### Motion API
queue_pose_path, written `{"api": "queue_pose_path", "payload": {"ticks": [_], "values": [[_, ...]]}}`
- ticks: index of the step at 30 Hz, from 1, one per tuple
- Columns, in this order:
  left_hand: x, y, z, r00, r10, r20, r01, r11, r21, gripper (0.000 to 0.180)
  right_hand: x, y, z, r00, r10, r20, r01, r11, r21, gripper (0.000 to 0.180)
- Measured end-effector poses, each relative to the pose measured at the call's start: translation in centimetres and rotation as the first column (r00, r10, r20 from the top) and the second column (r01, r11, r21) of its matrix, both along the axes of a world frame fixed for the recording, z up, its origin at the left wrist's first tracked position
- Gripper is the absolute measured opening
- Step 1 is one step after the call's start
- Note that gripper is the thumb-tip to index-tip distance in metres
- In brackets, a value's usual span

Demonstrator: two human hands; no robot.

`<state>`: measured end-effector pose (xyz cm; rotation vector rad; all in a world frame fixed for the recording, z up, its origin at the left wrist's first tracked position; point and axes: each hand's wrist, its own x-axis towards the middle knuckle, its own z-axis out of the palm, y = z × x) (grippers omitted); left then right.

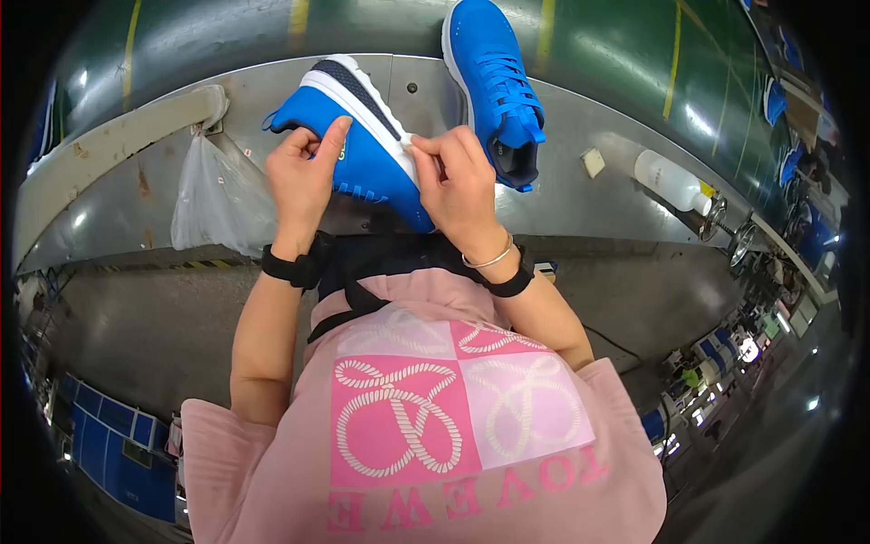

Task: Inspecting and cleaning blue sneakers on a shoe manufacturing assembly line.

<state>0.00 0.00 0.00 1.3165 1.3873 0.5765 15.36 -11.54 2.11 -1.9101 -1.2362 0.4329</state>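
Observation:
A blue sneaker (373, 156) lies tilted on its side over the near edge of the metal bench, its white and dark sole facing away from me. My left hand (304, 172) is closed round its heel end, thumb pressed on the blue upper. At the sole's edge, my right hand (459, 186) pinches a small white piece (407, 141) against the white midsole; what it is made of I cannot tell. A second blue sneaker (497, 82) rests upright just beyond my right hand, its opening toward me.
A clear plastic bag (217, 204) hangs at the left near a beige bar (118, 136). On the metal bench (580, 213) at right are a small off-white block (592, 163) and a white bottle (672, 181). Behind runs a green belt (616, 54) with yellow lines.

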Motion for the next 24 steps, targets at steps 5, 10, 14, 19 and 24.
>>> {"api": "queue_pose_path", "payload": {"ticks": [5, 10, 14, 19, 24], "values": [[0.2, -0.5, 0.3, 1.0, -0.005, -0.019, 0.004, 0.998, -0.068, 0.039, -0.4, -4.4, 1.4, 0.999, 0.004, -0.042, -0.007, 0.998, -0.068, 0.008], [0.8, -0.5, 0.0, 0.998, 0.014, 0.065, -0.011, 0.999, -0.033, 0.039, 0.7, -1.5, 1.0, 0.999, 0.024, -0.035, -0.024, 0.999, -0.023, 0.008], [0.3, -0.1, 0.4, 0.997, -0.039, -0.064, 0.037, 0.999, -0.035, 0.038, 0.3, -1.3, 1.1, 0.999, 0.021, -0.033, -0.022, 1.0, -0.009, 0.008], [0.3, -0.1, 0.0, 1.0, -0.019, -0.019, 0.019, 1.0, -0.002, 0.04, 0.0, -3.4, 2.0, 0.996, -0.019, -0.086, 0.01, 0.995, -0.099, 0.007], [0.1, -0.1, -0.3, 0.999, 0.011, 0.042, -0.011, 1.0, -0.008, 0.041, 0.6, -0.1, 0.6, 0.996, 0.015, -0.086, -0.018, 0.999, -0.035, 0.008]]}}
